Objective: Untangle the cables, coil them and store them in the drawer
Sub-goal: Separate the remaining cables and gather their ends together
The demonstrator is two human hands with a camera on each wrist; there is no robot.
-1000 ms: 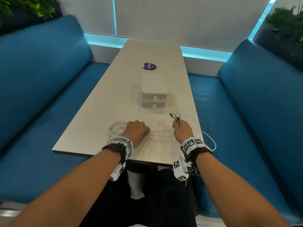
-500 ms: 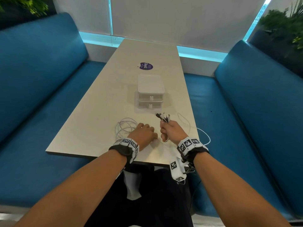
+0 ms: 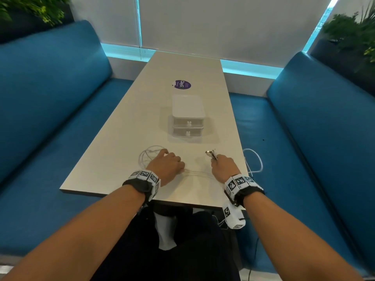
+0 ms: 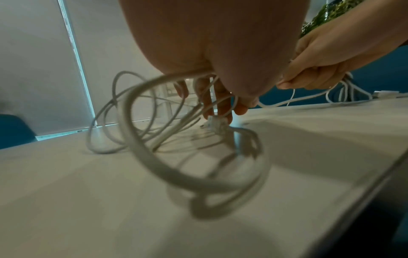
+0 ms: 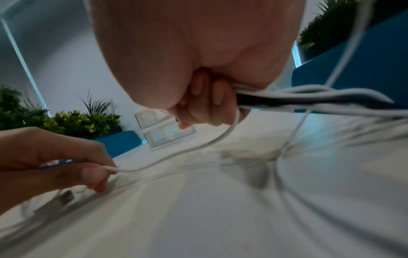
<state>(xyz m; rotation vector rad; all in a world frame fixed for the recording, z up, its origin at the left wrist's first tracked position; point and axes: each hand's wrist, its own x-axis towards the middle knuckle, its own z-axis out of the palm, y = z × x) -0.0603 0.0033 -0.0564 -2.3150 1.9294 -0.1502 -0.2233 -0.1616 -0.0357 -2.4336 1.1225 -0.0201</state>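
Loose cable loops lie on the table, near-left of the drawer unit. Left hand pinches one white strand; right hand fists the connector ends. Cables look light, limp, springy, so best held near the plugs.

Left hand and right hand both clenched, apart.

Head view looks down along the table from its near end; both wrist views sit low, close under the palms, sharing the cables.
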